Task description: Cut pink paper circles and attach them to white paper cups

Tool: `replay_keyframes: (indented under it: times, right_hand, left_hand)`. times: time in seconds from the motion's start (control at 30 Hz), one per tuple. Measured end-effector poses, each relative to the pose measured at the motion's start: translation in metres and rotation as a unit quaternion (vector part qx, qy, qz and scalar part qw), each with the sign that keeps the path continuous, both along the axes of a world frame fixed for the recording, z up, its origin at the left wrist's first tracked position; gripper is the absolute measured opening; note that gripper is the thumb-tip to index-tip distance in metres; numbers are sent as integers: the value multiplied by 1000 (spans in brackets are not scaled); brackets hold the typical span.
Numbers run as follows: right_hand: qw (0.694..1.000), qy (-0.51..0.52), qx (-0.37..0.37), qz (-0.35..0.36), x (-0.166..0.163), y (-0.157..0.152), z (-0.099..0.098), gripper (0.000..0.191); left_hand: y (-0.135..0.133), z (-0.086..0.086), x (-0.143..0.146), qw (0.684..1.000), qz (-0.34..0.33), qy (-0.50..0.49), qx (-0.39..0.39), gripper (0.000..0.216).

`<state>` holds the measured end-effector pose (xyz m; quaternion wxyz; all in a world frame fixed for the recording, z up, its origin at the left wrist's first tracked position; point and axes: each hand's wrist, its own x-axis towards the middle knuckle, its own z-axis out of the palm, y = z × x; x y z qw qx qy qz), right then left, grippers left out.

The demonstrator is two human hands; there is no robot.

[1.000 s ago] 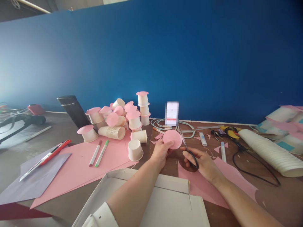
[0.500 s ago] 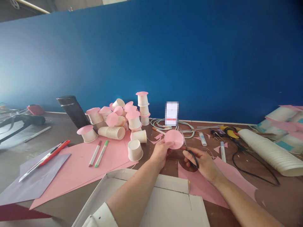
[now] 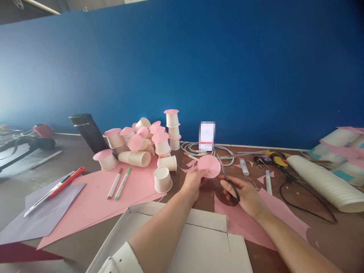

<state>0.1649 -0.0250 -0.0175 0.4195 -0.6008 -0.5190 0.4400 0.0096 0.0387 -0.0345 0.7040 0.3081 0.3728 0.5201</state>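
Note:
Between thumb and fingers, my left hand (image 3: 195, 183) pinches a round pink paper disc (image 3: 209, 165) above the table. My right hand (image 3: 241, 193) is closed round the black handles of a pair of scissors (image 3: 232, 186). The blades point up along the disc's right edge; whether they touch the paper I cannot tell. Below my right hand lies a pink sheet (image 3: 253, 227) with a curved cut-out. A white paper cup (image 3: 163, 180) stands to the left of my left hand.
Paper cups with pink discs (image 3: 160, 138) are piled at the back left, beside a black bottle (image 3: 88, 132). A red utility knife (image 3: 61, 185) and two markers (image 3: 123, 183) lie on paper sheets. A long cup stack (image 3: 324, 184) lies right. White cardboard (image 3: 199, 242) sits in front.
The scissor blades have shifted very slightly against the disc's right edge. Both hands stay in nearly the same place, and the view has moved a little.

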Motion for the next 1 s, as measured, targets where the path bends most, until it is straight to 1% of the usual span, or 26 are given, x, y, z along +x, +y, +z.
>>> replay_keyframes:
  times: [0.43, 0.57, 1.0]
  right_hand:
    - [1000, -2, -1, 10, 4, 1, -5, 54]
    - [1000, 3, 3, 14, 3, 1, -5, 55]
    - [1000, -8, -4, 9, 2, 2, -5, 55]
  left_hand:
    - [-1, 0, 0, 1000, 1, 4, -6, 26]
    - [0, 0, 1, 1000, 6, 9, -5, 26]
    - [0, -2, 1, 1000, -7, 13, 11, 27]
